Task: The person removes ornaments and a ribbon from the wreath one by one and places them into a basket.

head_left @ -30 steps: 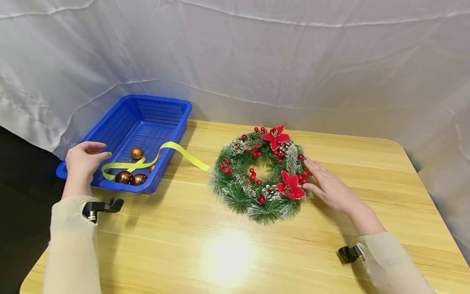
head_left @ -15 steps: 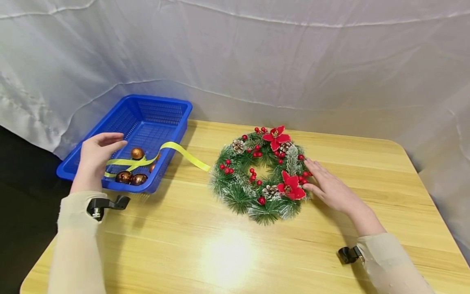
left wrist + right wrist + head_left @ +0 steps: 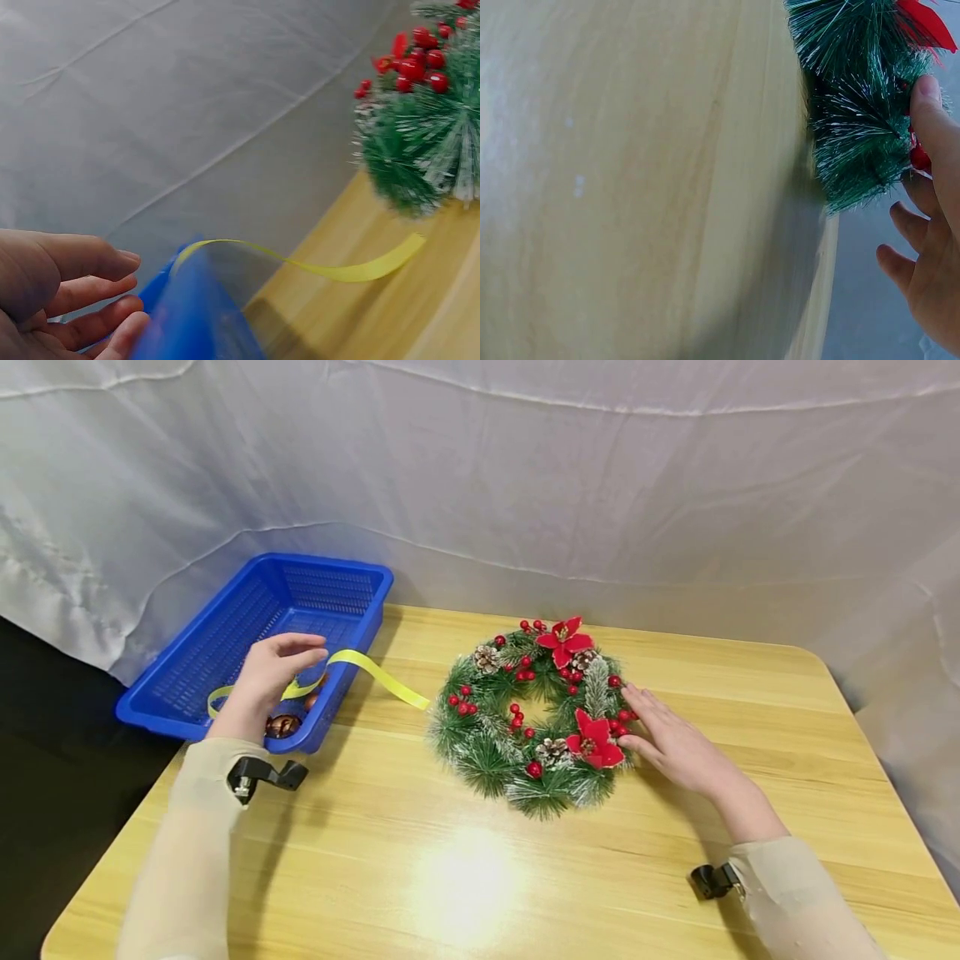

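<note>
My left hand (image 3: 261,683) hovers over the near right part of a blue plastic basket (image 3: 180,645), fingers loosely bent and holding nothing. Just beyond its fingertips, a yellow ribbon (image 3: 384,678) runs over the basket's right rim to the table by the wreath. In the left wrist view the fingers (image 3: 94,259) are apart from the ribbon. At the right side of a green wreath (image 3: 483,764) with red berries, poinsettias and pinecones, my right hand (image 3: 675,745) rests with fairly straight fingers. Its thumb (image 3: 928,112) touches the wreath's edge in the right wrist view.
Shiny brown baubles (image 3: 283,725) lie in the basket, partly hidden by my left hand. The wooden table (image 3: 360,860) has rounded corners. A grey cloth (image 3: 525,485) hangs behind it.
My left hand has moved right across the basket, from its left rim toward the ribbon at the right side. The right hand, wreath and basket have stayed in place.
</note>
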`<state>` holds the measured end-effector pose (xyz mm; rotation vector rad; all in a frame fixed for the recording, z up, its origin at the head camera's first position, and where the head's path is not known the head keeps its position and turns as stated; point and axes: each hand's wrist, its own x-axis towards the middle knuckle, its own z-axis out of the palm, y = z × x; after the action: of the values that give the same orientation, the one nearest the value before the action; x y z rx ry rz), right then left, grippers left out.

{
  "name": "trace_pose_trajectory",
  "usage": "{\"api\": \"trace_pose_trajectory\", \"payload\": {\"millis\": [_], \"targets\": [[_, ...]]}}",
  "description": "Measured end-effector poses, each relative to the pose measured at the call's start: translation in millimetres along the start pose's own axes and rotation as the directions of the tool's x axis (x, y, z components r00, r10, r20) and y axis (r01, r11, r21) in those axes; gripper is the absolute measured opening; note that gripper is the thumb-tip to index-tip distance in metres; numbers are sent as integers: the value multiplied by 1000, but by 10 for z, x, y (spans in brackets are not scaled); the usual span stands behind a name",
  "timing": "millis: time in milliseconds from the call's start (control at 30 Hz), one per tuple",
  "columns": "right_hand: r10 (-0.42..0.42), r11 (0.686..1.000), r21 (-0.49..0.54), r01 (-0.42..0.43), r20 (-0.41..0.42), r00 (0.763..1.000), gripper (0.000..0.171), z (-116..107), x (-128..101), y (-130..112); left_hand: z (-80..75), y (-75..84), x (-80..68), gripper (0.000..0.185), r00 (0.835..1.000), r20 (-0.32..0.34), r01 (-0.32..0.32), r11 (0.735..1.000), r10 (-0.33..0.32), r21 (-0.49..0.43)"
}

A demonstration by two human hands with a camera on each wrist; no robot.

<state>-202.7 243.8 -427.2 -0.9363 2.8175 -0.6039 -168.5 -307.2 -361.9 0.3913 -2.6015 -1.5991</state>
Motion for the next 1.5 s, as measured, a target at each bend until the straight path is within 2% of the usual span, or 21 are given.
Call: {"api": "trace_pose_trajectory", "payload": {"millis": [267,433,567,733,967,1167,1367,1467,1500], "targets": [[-9,1000,13,9,9,1000,72,-6,4,-1,114,-2,20,46,997,80,15,1000,-14,-12],[-13,1000,14,13,9,1000,71,-10,2,-8,117,-18,32,42,994,106,39,996,-31,-76],[-15,1000,14,15,6,1000,71,-7,-2,-10,113,-40,57,36,993,111,41,991,-26,-131],[-16,1000,15,16,7,1000,71,-3,-9,-9,96,-49,66,30,995,98,36,990,-23,-137],[1,1000,12,-1,11,1000,71,-5,-12,-4,-36,-13,33,11,999,38,19,970,-10,-243],[-12,1000,7,12,4,1000,71,-10,-7,0,-234,-24,-20,4,997,-44,40,953,-56,-301],[-22,1000,5,22,-2,1000,71,-15,-8,-10,-414,-89,-82,5,984,-121,77,925,-130,-373],[-21,1000,5,21,-9,1000,71,-15,-13,-15,-484,-130,-104,7,974,-153,102,921,-170,-375],[-22,1000,7,22,-6,1000,71,-16,-13,-16,-505,-146,-109,10,970,-166,113,930,-180,-350]]}}
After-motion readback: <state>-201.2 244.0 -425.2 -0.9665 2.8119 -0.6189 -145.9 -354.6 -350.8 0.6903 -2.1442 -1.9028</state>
